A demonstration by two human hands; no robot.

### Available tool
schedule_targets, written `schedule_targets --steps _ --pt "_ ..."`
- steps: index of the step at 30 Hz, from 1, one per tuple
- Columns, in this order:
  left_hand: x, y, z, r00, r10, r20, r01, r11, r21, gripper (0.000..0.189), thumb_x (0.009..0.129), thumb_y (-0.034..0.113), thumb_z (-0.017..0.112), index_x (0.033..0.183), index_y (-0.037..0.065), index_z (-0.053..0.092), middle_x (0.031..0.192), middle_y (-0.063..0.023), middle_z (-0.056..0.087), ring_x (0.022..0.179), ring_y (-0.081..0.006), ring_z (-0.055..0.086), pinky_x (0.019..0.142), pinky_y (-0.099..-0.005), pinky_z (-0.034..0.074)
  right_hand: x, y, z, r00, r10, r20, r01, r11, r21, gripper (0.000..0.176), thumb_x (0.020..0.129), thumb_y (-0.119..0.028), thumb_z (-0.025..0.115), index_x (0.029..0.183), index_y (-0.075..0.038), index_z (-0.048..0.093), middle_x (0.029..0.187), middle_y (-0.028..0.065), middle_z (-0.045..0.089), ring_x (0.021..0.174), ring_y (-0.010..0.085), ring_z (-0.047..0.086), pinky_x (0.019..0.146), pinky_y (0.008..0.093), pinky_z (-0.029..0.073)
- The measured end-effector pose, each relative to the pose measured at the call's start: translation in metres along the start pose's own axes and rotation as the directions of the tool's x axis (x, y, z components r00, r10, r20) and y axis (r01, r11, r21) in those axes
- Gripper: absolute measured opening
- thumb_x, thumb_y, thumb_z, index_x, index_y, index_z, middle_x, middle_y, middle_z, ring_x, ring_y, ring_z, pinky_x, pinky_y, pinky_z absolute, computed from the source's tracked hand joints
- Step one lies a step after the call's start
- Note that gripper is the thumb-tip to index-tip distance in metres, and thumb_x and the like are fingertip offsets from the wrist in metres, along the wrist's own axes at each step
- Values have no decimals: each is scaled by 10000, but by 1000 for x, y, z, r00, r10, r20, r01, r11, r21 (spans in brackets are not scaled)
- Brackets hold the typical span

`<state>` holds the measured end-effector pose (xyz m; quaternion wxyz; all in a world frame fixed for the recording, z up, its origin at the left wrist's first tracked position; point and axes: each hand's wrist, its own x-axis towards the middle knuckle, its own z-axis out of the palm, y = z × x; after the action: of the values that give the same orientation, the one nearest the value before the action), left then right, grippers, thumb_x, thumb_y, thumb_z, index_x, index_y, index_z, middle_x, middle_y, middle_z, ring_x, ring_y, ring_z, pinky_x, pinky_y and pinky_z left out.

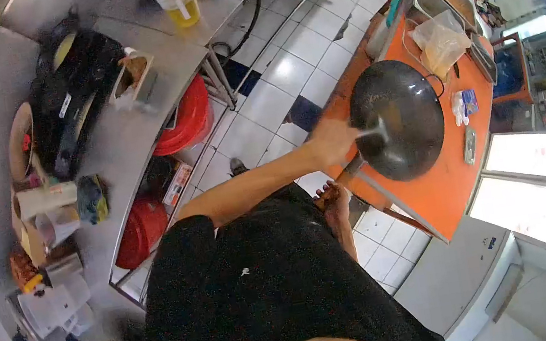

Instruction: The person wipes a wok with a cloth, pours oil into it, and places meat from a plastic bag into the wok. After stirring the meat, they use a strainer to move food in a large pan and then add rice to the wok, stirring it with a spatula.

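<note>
Orange covers the worktop [433, 203] near bright window panes [527, 192], and on it sits a dark wok [400, 98] beside a clear plastic bag [444, 46]. White floor tiles [269, 97], a few dark blue, run across to a long steel worktop [112, 159] carrying a jug [182, 11] of yellow liquid. From where I stand, the person's left hand [334, 144] is blurred, its grip closed on a pale item [374, 130] over the wok; what it is, I cannot tell. The right hand [334, 200] curls round a brown handle [344, 177], partly covering it. Black shirt [267, 270] hides most of the legs. Lettering [490, 243] on a white cabinet [455, 277] is too small to read.
</note>
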<state>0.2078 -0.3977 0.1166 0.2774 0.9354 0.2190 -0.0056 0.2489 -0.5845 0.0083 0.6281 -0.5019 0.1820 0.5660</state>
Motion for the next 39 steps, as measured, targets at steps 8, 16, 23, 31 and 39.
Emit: schedule_targets --steps 8,16,23,31,39 --pt "26 -54 -21 969 242 44 -240 970 -47 348 731 173 628 1061 64 613 782 -158 656 754 -334 649 636 -442 506 11 18 5 931 -232 -283 141 941 -309 338 839 -304 610 1032 -48 503 875 96 589 695 256 637 501 350 510" --pt "47 -71 -37 950 300 86 -295 953 -62 145 758 135 593 827 48 686 799 -147 679 769 -284 673 646 -384 536 9 42 20 716 -575 -397 248 741 -625 368 868 -357 606 971 -21 498 768 83 591 563 154 599 438 275 499" --pt "59 -84 -26 956 291 35 -292 956 34 107 721 165 660 804 118 710 810 -58 690 808 -210 674 653 -318 534 18 58 32 477 -750 -457 117 570 -813 385 867 -359 610 993 -5 523 759 67 592 545 136 590 417 242 464" --pt "107 -73 49 961 274 27 -268 955 -130 261 713 136 619 943 12 628 841 -167 650 748 -286 649 643 -404 518 28 64 4 160 -894 -418 -10 422 -906 586 818 -404 645 1122 72 486 612 125 583 451 193 547 399 316 424" --pt "75 -147 8 965 261 27 -221 863 -454 624 707 121 652 1240 -55 378 1073 -279 470 888 -425 562 785 -512 479 -4 -16 116 -387 -914 -122 -164 198 -966 372 870 -289 574 1012 54 570 927 219 612 870 353 598 781 417 475"
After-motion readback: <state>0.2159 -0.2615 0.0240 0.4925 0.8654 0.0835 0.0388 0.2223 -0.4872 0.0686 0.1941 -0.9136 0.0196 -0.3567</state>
